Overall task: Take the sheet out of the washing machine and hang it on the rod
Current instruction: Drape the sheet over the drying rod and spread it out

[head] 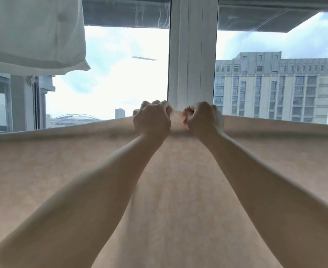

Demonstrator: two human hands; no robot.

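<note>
1. The pale peach, faintly patterned cotton sheet (169,190) is out of the washing machine and raised in front of the window; no machine is in view.
2. The left hand (151,120) and right hand (203,119) are fists side by side, close but apart, each clamped on the sheet's top edge.
3. That edge runs sideways, outward from both hands to either side, so the sheet's long axis looks horizontal; the cloth falls away below the hands and forearms.
4. No rod is visible; it may lie under the edge, which I cannot tell.
5. Likely remaining: spreading and evening the drape.
6. A white hanging cloth (33,31) sits up-left of the left hand.
</note>
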